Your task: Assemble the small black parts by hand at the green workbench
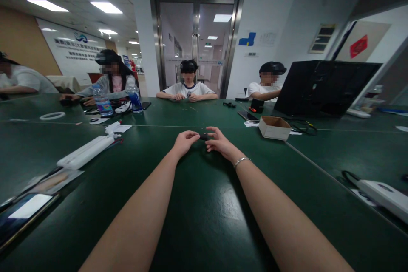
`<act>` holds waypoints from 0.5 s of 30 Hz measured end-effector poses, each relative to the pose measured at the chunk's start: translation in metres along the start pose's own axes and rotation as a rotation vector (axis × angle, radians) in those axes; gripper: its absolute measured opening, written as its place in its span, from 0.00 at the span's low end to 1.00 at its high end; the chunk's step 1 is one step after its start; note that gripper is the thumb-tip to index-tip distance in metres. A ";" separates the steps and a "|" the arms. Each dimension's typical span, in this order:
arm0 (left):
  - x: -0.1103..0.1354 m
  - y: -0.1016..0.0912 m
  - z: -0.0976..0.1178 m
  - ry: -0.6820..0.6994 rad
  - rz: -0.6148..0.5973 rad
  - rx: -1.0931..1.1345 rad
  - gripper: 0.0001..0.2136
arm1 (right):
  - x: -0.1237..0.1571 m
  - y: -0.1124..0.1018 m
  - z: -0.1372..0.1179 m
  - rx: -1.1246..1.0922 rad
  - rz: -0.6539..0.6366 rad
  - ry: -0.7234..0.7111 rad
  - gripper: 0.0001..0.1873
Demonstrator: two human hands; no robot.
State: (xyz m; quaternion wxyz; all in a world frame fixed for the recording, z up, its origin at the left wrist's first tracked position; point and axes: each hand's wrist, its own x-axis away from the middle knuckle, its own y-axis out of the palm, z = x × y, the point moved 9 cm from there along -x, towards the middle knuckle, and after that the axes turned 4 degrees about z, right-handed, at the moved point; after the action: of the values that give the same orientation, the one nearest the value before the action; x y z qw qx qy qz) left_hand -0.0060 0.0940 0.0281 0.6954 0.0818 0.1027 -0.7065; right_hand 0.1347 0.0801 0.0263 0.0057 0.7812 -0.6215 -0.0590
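Both my arms reach forward over a dark green table [197, 204]. My left hand [185, 141] and my right hand [219, 141] meet at the table's middle, fingers curled. Between their fingertips sits a small dark object [204, 137], pinched from both sides; I cannot make out what it is. A silver bracelet [241, 161] circles my right wrist.
A small cardboard box [274, 127] stands to the right, a black laptop [325, 87] behind it. White power strips lie at the left [86, 152] and right [382, 193]. A phone [25, 210] lies near left. Several people sit across the table, with water bottles [102, 101].
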 end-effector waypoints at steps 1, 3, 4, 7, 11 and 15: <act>0.000 0.000 0.000 0.001 0.000 0.000 0.12 | 0.000 0.000 0.001 -0.007 0.005 0.017 0.24; 0.000 0.001 0.000 0.000 -0.008 0.003 0.12 | 0.000 -0.002 0.006 0.004 0.020 0.066 0.15; 0.000 0.001 0.001 0.000 -0.014 0.004 0.12 | -0.001 -0.002 0.007 0.017 0.024 0.077 0.12; 0.001 0.001 0.002 -0.003 -0.011 -0.002 0.12 | -0.001 0.000 0.004 0.025 -0.004 0.038 0.14; 0.001 0.000 0.001 -0.017 0.002 -0.019 0.11 | -0.001 0.002 0.005 0.010 -0.017 0.055 0.18; 0.000 0.002 0.000 -0.005 -0.013 -0.021 0.10 | -0.003 -0.001 0.007 0.086 0.039 0.066 0.09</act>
State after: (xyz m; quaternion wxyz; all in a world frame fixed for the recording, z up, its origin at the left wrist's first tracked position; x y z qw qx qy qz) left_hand -0.0038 0.0939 0.0278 0.6919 0.0721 0.1087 -0.7102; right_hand 0.1346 0.0836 0.0190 -0.0064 0.7701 -0.6379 -0.0063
